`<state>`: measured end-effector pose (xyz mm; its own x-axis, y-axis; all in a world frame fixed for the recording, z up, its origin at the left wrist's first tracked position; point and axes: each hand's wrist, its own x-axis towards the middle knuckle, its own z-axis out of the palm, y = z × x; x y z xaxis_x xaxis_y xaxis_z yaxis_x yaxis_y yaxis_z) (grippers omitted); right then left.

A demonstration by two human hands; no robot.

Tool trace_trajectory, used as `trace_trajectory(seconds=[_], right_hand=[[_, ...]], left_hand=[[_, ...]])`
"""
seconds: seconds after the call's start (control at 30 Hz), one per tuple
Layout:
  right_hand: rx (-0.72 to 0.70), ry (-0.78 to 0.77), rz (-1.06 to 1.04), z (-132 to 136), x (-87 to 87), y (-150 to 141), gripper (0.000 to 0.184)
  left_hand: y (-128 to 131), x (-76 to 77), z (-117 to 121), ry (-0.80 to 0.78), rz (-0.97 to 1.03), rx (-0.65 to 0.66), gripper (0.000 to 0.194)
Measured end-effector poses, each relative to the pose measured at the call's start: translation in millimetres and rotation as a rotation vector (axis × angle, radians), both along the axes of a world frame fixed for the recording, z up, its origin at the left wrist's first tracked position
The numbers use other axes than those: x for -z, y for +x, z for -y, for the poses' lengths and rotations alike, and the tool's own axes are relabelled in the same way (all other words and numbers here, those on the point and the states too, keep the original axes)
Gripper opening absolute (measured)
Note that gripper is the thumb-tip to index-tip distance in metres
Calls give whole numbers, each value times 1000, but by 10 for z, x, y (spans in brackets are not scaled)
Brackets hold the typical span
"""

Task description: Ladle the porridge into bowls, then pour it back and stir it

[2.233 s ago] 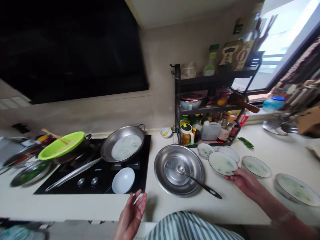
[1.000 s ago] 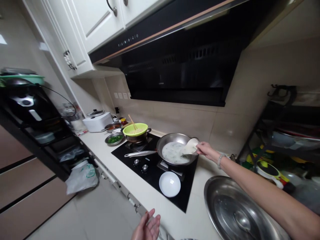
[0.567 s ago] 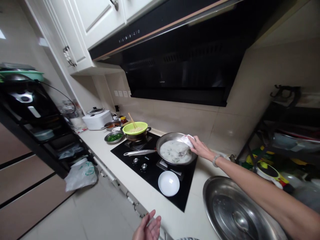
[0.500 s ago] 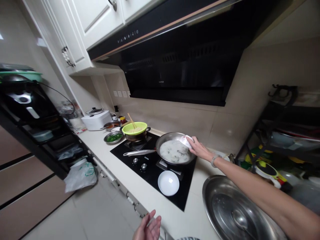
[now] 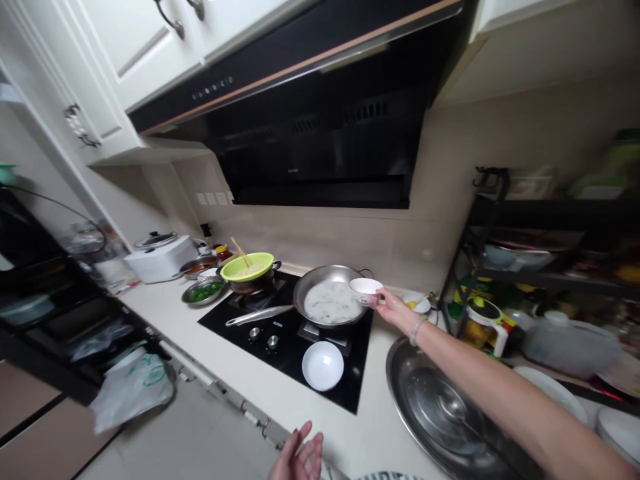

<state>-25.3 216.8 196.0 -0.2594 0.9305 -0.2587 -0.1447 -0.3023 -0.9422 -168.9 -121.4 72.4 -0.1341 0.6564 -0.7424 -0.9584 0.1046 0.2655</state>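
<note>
My right hand (image 5: 393,309) grips a small white bowl (image 5: 367,291) by its right side, over the right rim of a steel frying pan (image 5: 326,269). Upright now, the bowl shows its pale inside. White liquid with dark bits (image 5: 331,303) covers the bottom of the pan, whose long handle (image 5: 259,315) points left. Low in the view, my left hand (image 5: 299,455) is empty with its fingers apart, near the counter's front edge. Between the hands a white bowl (image 5: 323,366) rests on the black hob (image 5: 280,353).
A yellow-green basket (image 5: 247,267) with chopsticks sits on a pot at the hob's far left. Beside it are a bowl of green vegetables (image 5: 203,292) and a white appliance (image 5: 163,259). A large steel basin (image 5: 430,400) lies under my right forearm. A black rack (image 5: 463,267) stands right.
My right hand has turned the small bowl from tipped over the pan to upright, moving slightly toward the pan's right edge. The view has swung right. My left hand stays open.
</note>
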Motion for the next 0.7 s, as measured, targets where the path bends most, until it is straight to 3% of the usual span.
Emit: trace_trajectory(seconds=[0.2,0.4,0.57,0.7], right_hand=[[71,-118,-170,428,-14,1039,7],[310,-85,-189,882,-96,2502,18],[597,-79,-109,1147,-38,3614,25],[761,-112,-44,1281,156,4195,27]], left_hand=[[100,-77,-170,56,-115,143,49],[383,-291,-540,48,-167,377,36],[886,-681,-914,142,-189,554,32],[1503,-992,-1279,250,-169,764,27]])
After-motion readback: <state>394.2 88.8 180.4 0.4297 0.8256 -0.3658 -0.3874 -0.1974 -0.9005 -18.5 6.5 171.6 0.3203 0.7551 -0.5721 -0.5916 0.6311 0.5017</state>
